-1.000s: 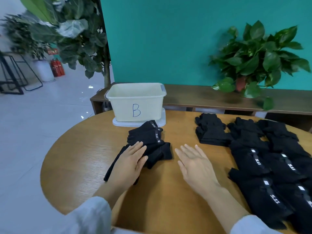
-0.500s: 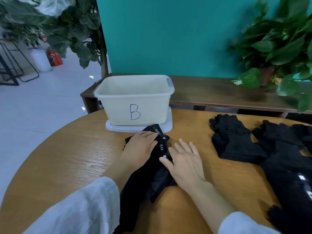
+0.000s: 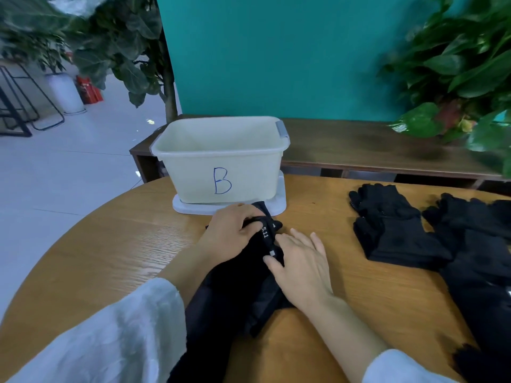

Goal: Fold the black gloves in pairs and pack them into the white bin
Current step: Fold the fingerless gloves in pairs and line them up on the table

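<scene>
A pair of black gloves (image 3: 243,288) with a "5.11" strap lies lengthwise on the round wooden table (image 3: 110,258), just in front of the white bin (image 3: 193,172) marked "B". My left hand (image 3: 229,233) sits on the gloves' far end, its fingers curled over the cuff edge. Along the right side of the pair lies my right hand (image 3: 301,266), flat with straight fingers, the thumb pressing on the fabric. The part of the bin's inside that shows holds nothing.
The bin stands on a white lid (image 3: 279,207). A stack of black gloves (image 3: 395,236) lies to the right, with more gloves (image 3: 475,250) beyond it to the table's right edge. A low wooden bench (image 3: 359,145) with a leafy plant (image 3: 456,73) runs behind.
Both hands have come onto the glove pair and slid it closer to the bin. My left fingers went from flat to curled over the cuff. The view has moved forward and left.
</scene>
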The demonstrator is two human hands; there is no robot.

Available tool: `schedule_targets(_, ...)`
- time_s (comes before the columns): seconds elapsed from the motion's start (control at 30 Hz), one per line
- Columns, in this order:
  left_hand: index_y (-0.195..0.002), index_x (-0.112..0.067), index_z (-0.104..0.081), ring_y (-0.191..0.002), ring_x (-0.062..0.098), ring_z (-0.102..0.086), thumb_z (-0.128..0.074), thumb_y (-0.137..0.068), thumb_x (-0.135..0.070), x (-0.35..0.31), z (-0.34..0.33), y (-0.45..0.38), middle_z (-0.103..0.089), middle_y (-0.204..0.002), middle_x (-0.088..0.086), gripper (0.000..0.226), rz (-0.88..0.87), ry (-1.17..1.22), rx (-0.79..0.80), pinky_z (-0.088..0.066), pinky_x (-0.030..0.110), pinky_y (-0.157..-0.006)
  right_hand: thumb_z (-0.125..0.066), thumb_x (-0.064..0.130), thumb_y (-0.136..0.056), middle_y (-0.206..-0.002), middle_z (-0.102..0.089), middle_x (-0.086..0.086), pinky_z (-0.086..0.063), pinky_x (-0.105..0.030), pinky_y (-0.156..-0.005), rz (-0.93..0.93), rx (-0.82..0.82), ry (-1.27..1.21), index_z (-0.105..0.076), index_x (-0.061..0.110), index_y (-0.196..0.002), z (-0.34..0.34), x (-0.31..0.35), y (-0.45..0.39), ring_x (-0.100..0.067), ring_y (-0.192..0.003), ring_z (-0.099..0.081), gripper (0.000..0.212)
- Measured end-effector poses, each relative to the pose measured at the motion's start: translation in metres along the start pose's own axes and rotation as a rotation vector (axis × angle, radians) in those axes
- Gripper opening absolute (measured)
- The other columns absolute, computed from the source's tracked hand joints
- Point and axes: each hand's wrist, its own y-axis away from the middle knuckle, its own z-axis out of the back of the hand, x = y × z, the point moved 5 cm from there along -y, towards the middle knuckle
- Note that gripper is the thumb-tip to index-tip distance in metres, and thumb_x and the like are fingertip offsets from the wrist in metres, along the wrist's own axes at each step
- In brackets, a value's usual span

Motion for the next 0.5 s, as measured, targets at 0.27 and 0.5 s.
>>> schedule_targets(0.27, -0.097, -0.020, -0.067, -0.091, 0.004, -0.063, -0.062, -0.093, -0.012, -0.044, 0.063, 0.038, -0.070, -0.091, -0.010, 0.011, 0.045, 0.251, -0.100, -0.039, 0.005, -0.080, -0.063, 0.027, -0.091, -0.098, -0.066, 0.003, -0.037, -0.038, -0.105, -0.122, -0.169, -0.445, -0.067, 0.029, -0.120, 0.057, 0.014, 0.005, -0.015, -0.105, -0.053, 0.029)
schedule_targets(0.5, -0.097, -0.012, -0.065, -0.074, 0.004, -0.062, -0.067, -0.091, -0.013, -0.088, 0.104, 0.080, -0.070, -0.086, 0.000, 0.006, 0.072, 0.371, -0.078, -0.047, 0.016, -0.073, -0.070, 0.008, -0.082, -0.089, -0.071, 0.013, -0.055, -0.039, -0.083, -0.070, -0.144, -0.703, -0.069, 0.035, -0.084, 0.124, 0.032, 0.027, -0.016, -0.089, -0.065, 0.027)
